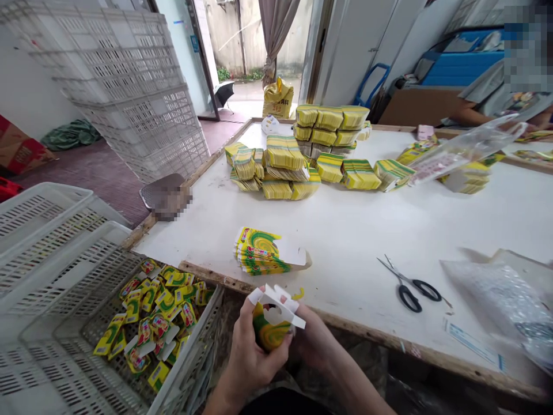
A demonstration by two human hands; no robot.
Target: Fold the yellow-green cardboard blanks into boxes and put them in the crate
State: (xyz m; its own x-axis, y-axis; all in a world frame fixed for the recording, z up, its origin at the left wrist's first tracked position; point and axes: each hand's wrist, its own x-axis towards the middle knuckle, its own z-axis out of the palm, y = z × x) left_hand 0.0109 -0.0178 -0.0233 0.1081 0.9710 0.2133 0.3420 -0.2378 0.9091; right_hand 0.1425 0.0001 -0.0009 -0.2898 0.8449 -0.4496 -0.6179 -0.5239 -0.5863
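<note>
A small yellow-and-green carton box (272, 331) is between my hands at the table's front edge, its white flaps sticking up and the top unclosed. My left hand (248, 351) wraps round the box from the left, thumb across its front. On the right side, my right hand (307, 340) grips the box with its fingers behind the white flaps. Just beyond lies a fanned stack of flat yellow-and-green cartons (261, 252). A small yellow scrap (298, 294) rests on the table near my right fingers.
At left, a white plastic crate (190, 360) holds many folded cartons. Bundled flat cartons (332, 129) are piled at the back of the white table (354, 230). Black-handled scissors (410, 285) and bubble wrap (496, 294) lie at right. A person's arm (470, 115) shows at the far right.
</note>
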